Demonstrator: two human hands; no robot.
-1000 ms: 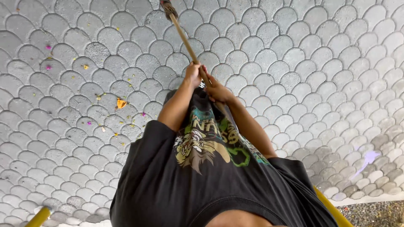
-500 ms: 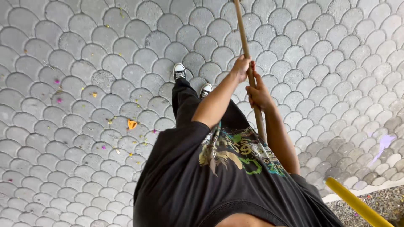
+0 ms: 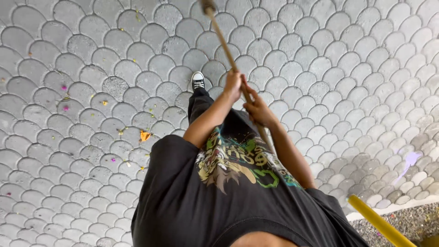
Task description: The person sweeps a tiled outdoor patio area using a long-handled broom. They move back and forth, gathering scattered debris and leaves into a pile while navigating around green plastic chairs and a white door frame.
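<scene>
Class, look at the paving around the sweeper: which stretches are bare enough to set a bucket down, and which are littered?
Bare: the paving right of the broom handle, up to the yellow bar. Littered: left of the shoe, with the orange leaf and coloured scraps. Both the left hand and the right hand grip the handle.

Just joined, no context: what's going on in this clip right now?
A person in a black printed T-shirt stands on grey scallop-pattern paving and grips a long wooden stick with both hands. The left hand sits higher on it, the right hand just below. The stick angles away towards the top of the view, where a bound end shows. Small coloured scraps and an orange leaf lie on the paving to the person's left. A yellow bar crosses the lower right corner.
</scene>
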